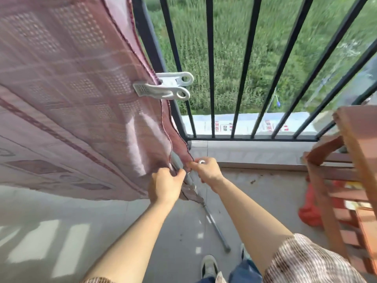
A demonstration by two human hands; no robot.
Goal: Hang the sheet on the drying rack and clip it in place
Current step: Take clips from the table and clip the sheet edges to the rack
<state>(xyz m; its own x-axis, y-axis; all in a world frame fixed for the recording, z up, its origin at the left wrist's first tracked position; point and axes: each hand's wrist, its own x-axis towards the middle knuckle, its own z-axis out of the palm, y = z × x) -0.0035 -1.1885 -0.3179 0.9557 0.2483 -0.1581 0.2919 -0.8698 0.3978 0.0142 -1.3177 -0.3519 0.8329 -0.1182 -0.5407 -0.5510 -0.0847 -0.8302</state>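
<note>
**Balcony scene, seen from the wearer's head.** The sheet [71, 94], pink with a maroon woven pattern, hangs to the left of the fastened clip [163, 86]. This clip is a large white peg whose jaws bite the sheet's right edge beside a dark post [151, 48]. We cannot tell whether the jaws also enclose the post.

Below the fastened clip, the sheet's edge falls to both hands:
- **Left hand** [165, 184]: closed on a gathered fold of the sheet, with the thumb pressed over the cloth.
- **Right hand** [205, 170]: also below the fastened clip and slightly to its right, curled round a second clip [202, 161]. We see only a white ringed end of that clip above the knuckles. The fingertips meet the sheet's hem.

A grey rack tube [214, 223] passes between the hands and slants down to the floor [102, 231], well below the fastened clip. To the right of the fastened clip stand the black bars of the railing [246, 58], with green growth beyond them. Far to its right and lower, we note a reddish wooden frame [359, 139] with a red bag [308, 211] beside it. A shoe [209, 266] shows far below the fastened clip.
</note>
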